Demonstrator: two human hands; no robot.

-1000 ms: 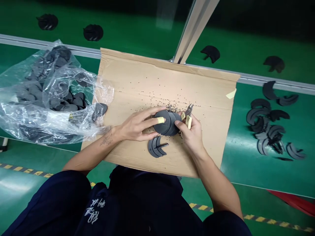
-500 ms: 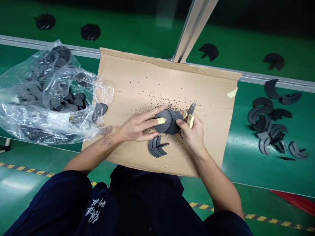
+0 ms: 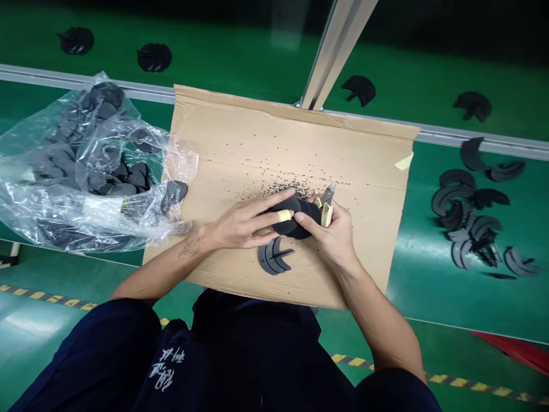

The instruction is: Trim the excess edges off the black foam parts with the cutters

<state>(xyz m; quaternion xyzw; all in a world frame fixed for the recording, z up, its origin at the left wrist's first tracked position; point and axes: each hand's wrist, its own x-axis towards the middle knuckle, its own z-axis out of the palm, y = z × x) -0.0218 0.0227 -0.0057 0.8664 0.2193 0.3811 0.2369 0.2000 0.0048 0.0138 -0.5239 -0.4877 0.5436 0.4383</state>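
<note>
Head view looks down, apparently tilted.

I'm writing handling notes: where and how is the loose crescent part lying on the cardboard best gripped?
Likely pinch the crescent part by its broad, curved left rim, coming from the near side: its thin fin juts right, and the held dark piece sits just beyond.

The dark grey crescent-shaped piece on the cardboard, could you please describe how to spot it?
Find the brown cardboard sheet. On it, below the left hand, lies the dark grey crescent. Unlike the dark parts held above, it lies loose, a thin bar jutting from its hollow.
</note>
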